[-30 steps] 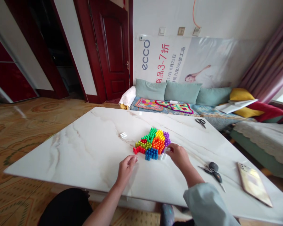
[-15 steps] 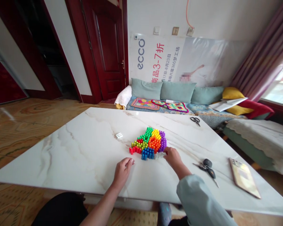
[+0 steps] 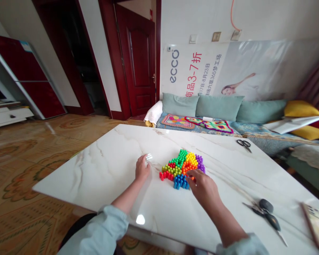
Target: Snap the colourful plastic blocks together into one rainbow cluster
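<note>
A patchwork of shiny bead-like pieces stands on the white marble-patterned table, grouped by colour: green beads, yellow beads, purple beads, orange beads, olive beads, red beads and blue beads. My right hand hovers at the near right side of the cluster, thumb and forefinger apart beside the orange and blue beads. It covers the spot of the clear beads. Left of the cluster, my left hand reaches small whitish-silver pieces, thumb and fingers apart around their near side.
Black-handled scissors lie at the table's far right. Keys with a black fob rest nearer on the right, beside a phone at the edge. Behind the table stands a sofa with green cushions.
My left hand has moved forward to the whitish-silver pieces. The right hand has shifted from the clear beads over toward the orange and blue ones. The view has turned left.
</note>
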A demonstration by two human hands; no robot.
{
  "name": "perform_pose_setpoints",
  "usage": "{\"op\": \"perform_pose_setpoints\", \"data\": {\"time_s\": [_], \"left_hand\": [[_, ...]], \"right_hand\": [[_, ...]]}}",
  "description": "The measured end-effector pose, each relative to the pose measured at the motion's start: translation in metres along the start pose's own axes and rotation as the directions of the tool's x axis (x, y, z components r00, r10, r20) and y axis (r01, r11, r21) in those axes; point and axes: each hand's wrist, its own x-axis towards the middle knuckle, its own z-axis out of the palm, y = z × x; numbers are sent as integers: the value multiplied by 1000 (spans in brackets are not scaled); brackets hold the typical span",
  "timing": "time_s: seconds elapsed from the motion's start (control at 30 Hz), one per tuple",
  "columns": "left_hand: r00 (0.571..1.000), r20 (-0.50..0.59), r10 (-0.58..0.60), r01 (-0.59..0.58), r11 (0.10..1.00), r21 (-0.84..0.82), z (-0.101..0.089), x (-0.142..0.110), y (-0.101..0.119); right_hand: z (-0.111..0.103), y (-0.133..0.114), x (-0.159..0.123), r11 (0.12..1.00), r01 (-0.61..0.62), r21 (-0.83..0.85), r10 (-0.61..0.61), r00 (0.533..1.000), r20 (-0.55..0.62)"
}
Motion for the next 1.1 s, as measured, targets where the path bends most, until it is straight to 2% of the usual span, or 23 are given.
{"op": "perform_pose_setpoints", "data": {"time_s": [0.13, 0.27, 0.37, 0.47, 0.6, 0.73, 0.8, 0.87, 0.93, 1.0, 1.1], "left_hand": [[984, 160, 77, -88, 994, 64, 8, 46, -13], [969, 216, 119, -138, 988, 73, 15, 52, -24], [971, 202, 130, -149, 985, 82, 13, 37, -27], [963, 217, 160, -181, 980, 81, 4, 14, -25], [939, 262, 224, -249, 966, 65, -18, -26, -21], [905, 284, 316, -311, 948, -66, -44, -69, -13], [910, 282, 304, -255, 947, -196, -55, -85, -1], [921, 321, 223, -112, 937, -330, -63, -95, 16], [914, 389, 116, 59, 911, -408, -66, -100, 36], [875, 482, 41, 217, 857, -467, -66, -102, 52], [814, 580, 9, 371, 760, -533, -60, -102, 68]], "right_hand": [[6, -21, -3, 996, 93, 13, -93, 993, 78], [12, -30, -2, 992, 123, -5, -121, 981, 154], [17, -32, -1, 990, 139, 8, -137, 966, 218], [21, -34, -1, 987, 155, 32, -159, 958, 238], [27, -39, -6, 979, 190, 73, -201, 960, 197], [40, -46, -14, 961, 239, 137, -261, 950, 172], [49, -49, -18, 949, 270, 162, -296, 941, 167], [56, -53, -20, 931, 311, 192, -344, 922, 178], [60, -56, -21, 904, 362, 227, -407, 891, 201], [62, -59, -19, 895, 380, 234, -429, 877, 215], [60, -60, -16, 914, 362, 182, -395, 896, 204]]}}
